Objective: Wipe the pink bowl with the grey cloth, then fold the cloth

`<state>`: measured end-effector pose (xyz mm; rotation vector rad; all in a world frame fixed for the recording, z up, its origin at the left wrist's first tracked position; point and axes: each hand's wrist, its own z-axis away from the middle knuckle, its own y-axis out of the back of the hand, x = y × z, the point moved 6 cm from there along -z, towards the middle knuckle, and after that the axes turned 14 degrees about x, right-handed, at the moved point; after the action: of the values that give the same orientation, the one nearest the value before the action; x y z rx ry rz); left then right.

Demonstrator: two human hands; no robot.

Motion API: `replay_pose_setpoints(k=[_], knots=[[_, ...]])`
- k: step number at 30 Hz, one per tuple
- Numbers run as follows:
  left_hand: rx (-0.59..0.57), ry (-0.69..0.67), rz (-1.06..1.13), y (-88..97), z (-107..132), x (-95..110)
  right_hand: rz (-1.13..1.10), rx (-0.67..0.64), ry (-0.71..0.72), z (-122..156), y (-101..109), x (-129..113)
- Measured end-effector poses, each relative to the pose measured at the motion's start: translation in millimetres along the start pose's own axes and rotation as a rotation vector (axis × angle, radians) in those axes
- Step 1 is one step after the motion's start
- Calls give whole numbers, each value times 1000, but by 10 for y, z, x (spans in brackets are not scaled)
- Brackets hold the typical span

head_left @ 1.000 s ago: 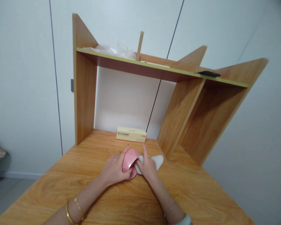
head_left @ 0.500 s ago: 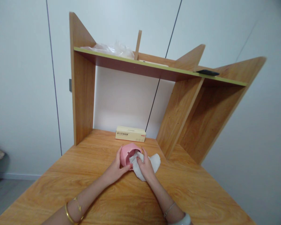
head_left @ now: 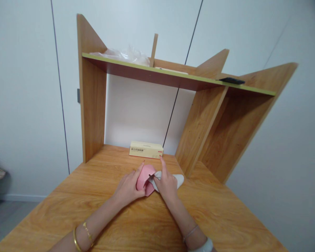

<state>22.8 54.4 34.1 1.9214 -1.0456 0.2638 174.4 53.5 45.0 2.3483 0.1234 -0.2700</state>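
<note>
My left hand [head_left: 130, 185] is closed around the left side of a pink hollow container [head_left: 145, 175], tilted so its opening faces right. Bunched in my right hand [head_left: 167, 182] is a white cloth [head_left: 179, 179], part of it at the container's opening and the rest trailing out to the right. The index finger of that hand points up, away from the cloth. Both hands are just above the wooden desk. How far the cloth reaches inside is hidden by the fingers and the container wall.
Behind the hands, a cream-coloured box [head_left: 146, 149] lies on the wooden desk [head_left: 120, 227]. A wooden shelf unit [head_left: 94, 112] rises at the back, bearing a clear plastic bag [head_left: 128, 56] and a flat black object [head_left: 232, 81]. Upright panels stand to the right.
The pink container has turned and tilted in my left hand. My right hand has shifted slightly, its index finger now raised, and the cloth is bunched smaller.
</note>
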Motion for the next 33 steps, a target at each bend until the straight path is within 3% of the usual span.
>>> replay_pose_setpoints(k=[3,9,15,19,23,29,33], knots=[[11,-53,-57,48,6,53,-56,36,90,-1,26,-45],[43,-102,-81,100,19,73,-127,-83,31,51,-152,19],[130,100,227,42,-24,-176,-359,-67,-120,106,-296,139],[94,133,359,-75,3,-212,-530,-32,-235,120,-363,175],[55,118,441,-119,34,-180,-622,-54,-218,135,-387,94],[5,136,134,-10,16,-117,-240,-126,-233,89,-286,96],[-16,95,-4,44,-2,2,-22,-69,-94,15,-102,53]])
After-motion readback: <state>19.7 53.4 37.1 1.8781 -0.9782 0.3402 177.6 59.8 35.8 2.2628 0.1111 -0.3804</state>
